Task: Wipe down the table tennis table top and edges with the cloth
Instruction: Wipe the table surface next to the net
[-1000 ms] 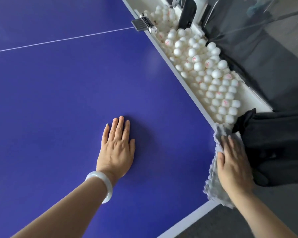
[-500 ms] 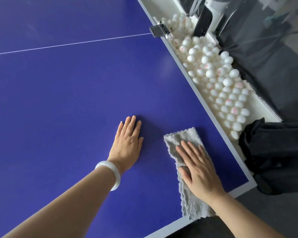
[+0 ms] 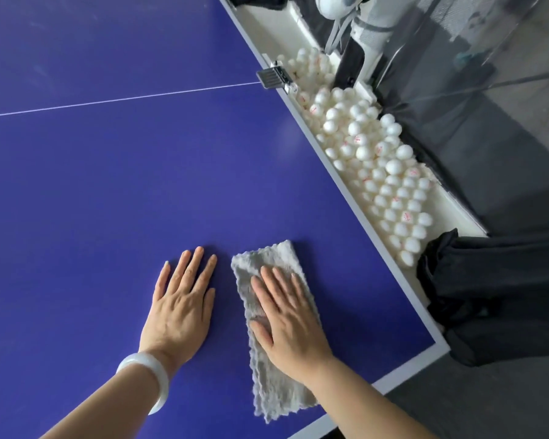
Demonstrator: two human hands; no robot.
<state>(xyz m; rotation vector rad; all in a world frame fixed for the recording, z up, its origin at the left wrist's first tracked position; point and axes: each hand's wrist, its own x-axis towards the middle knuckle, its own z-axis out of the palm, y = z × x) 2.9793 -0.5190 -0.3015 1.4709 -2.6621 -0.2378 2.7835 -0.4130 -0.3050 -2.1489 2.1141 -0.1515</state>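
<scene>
Cloth [image 3: 279, 388], grey and folded into a long strip, lies flat on the blue table tennis table [image 3: 140, 185], a little inward from the table's white-edged corner [image 3: 438, 346], pinned under a person's right hand [image 3: 286, 315]. That hand is laid flat, its 4 fingers straight and slightly fanned. The palm bears down, apparently so that the full width of the strip meets the surface rather than 1 bunched end.

Farther from the corner, just beside the cloth but not touching it, the left hand [image 3: 181, 305] rests palm-down on bare tabletop. Its fingers are straight and only lightly parted, and a pale bangle [image 3: 146, 378] circles the wrist. It looks set there as a prop for someone leaning over the table.

Running away from the corner along the table's side, a white trough [image 3: 457, 213] holds dozens of white balls [image 3: 390, 191]. Black fabric [image 3: 495, 299] hangs bunched right at the corner.

Judging by the flat press, this is a stroke across the top. The edges would likely call for fingers wrapped over the rim.
</scene>
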